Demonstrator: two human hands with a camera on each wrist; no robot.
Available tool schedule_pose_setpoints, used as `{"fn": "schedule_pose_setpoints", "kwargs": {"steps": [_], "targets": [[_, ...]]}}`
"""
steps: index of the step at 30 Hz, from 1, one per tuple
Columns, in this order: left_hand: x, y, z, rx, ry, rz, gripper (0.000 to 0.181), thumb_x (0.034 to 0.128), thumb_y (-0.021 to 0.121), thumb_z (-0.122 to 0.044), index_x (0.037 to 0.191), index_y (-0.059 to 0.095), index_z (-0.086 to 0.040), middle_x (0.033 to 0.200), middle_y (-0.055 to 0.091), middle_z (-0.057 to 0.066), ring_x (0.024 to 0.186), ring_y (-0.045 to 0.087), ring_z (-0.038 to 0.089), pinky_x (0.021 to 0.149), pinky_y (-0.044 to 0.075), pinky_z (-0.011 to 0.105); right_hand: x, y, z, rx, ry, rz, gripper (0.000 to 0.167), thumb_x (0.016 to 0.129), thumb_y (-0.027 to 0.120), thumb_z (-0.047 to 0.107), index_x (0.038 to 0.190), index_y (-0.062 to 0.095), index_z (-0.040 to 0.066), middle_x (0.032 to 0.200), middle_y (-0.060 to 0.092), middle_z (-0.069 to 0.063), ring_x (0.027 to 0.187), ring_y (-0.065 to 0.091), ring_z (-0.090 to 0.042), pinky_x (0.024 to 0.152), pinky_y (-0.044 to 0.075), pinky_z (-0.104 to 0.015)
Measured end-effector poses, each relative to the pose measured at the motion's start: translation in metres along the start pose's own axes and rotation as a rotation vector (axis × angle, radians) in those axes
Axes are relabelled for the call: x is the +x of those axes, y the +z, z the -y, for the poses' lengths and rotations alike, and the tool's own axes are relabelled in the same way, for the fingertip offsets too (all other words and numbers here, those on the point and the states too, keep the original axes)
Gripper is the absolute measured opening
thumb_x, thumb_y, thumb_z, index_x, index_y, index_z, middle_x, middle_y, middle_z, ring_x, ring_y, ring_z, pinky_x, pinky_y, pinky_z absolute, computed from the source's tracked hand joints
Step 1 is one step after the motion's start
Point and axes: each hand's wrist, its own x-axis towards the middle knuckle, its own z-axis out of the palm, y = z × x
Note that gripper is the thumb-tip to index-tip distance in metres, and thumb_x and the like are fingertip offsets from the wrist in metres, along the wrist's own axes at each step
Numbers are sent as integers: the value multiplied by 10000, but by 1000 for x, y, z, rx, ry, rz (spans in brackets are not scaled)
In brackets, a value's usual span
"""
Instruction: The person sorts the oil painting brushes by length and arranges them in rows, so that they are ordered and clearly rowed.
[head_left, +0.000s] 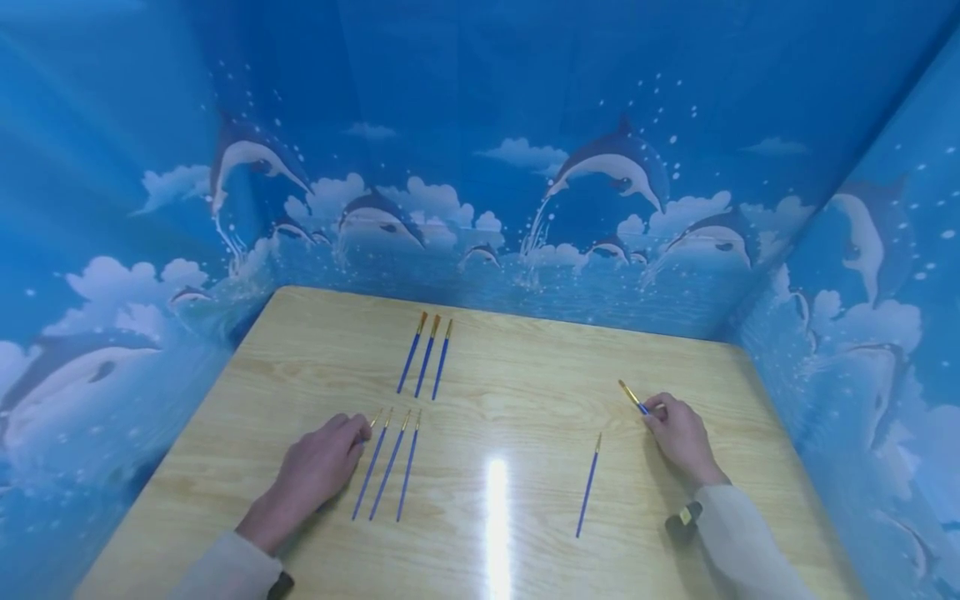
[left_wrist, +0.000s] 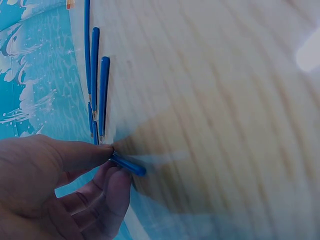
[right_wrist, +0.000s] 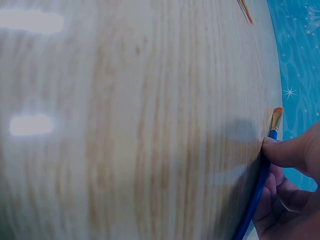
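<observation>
My left hand (head_left: 324, 458) pinches a blue-handled paintbrush (left_wrist: 129, 165) between thumb and fingers; the hand hides most of it in the head view. Just right of that hand, three slim paintbrushes (head_left: 387, 471) lie side by side, bristles pointing away. On the right side of the table, my right hand (head_left: 681, 437) holds another paintbrush (head_left: 632, 397) by its blue handle, with its gold ferrule and brown bristles pointing to the back left. One more paintbrush (head_left: 588, 492) lies alone to the left of the right hand.
Three paintbrushes with brown bristles (head_left: 425, 357) lie in a row farther back on the wooden table (head_left: 517, 367). Blue dolphin-print cloth (head_left: 465, 100) hangs behind the table and at both sides. A bright light reflection crosses the front middle of the tabletop.
</observation>
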Motion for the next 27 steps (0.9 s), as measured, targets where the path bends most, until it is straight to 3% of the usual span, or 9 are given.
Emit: {"fn": "schedule_pose_setpoints", "kwargs": {"steps": [7,15,23,27], "targets": [[-3,-1,0,-2,-4,-10,123,1010,737,-120,1124,721,-164,1013,686,19,839,653,172,720,588,386,2,-1,5,-30,-65,9,199,1042,650,38,1221,664,-47,1109,734,-273,1012,709,-401,874,575,-571],[-1,-1,-1,-7,-36,18,107,1025,722,-131,1127,724,-162,1011,677,24,825,630,164,717,571,370,7,-2,8,-100,-128,38,184,1026,638,23,1195,677,-37,1073,695,-243,948,666,-341,829,566,-549],[-1,1,0,-12,-19,-5,100,1015,736,-128,1109,729,-158,991,673,20,806,624,164,710,566,368,9,-4,20,-100,-153,47,164,1037,630,42,1179,694,-11,1064,695,-209,941,661,-319,804,562,-505],[0,2,1,-19,-25,-1,109,1017,735,-130,1123,732,-158,993,671,19,808,622,161,720,569,370,12,-4,30,-87,-160,45,199,1060,596,64,1219,681,-19,1102,705,-228,991,680,-357,846,575,-548]]}}
